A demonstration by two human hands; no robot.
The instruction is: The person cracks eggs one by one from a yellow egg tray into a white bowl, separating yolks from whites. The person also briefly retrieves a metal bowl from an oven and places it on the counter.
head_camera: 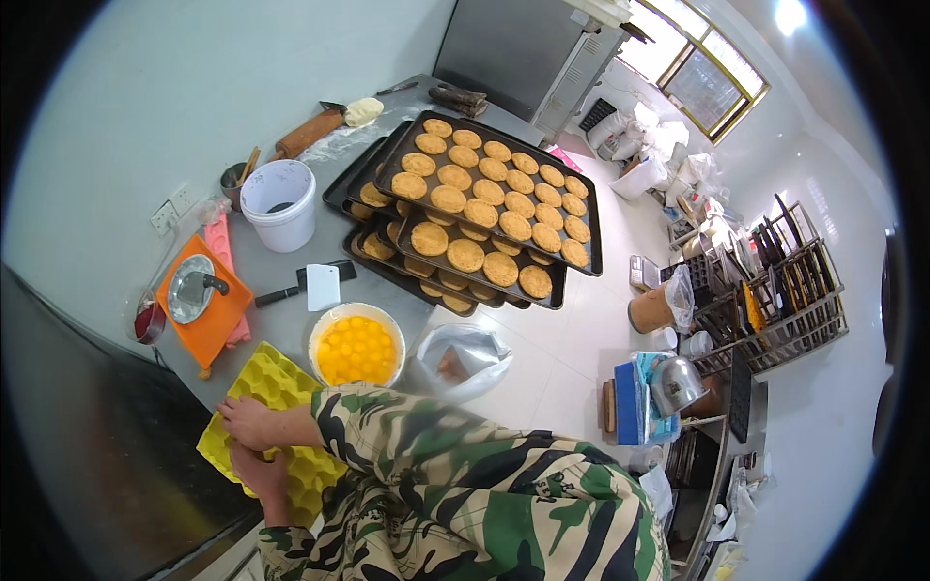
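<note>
A yellow egg tray (265, 370) with hollow cells lies at the lower left, slanting across the table's edge. My right hand (247, 423) is over its left part, fingers bent down onto it. Just below, close against it, my left hand (260, 472) is also on the tray; its fingertips are hidden, and whether either hand grips something cannot be seen. Beside the tray stands a white bowl (314, 341) full of cracked eggs with many whole yolks. An open plastic bag (472, 363) with brownish, eggshell-like pieces is right of the bowl.
Stacked black baking trays (592, 240) hold round flat pastries. A white bucket (280, 236), a white scraper (323, 287), a dark-handled tool (277, 295), an orange tray (207, 348) with a metal lid (190, 309) and a rolling pin (309, 134) are on the table. Racks (792, 341) stand right.
</note>
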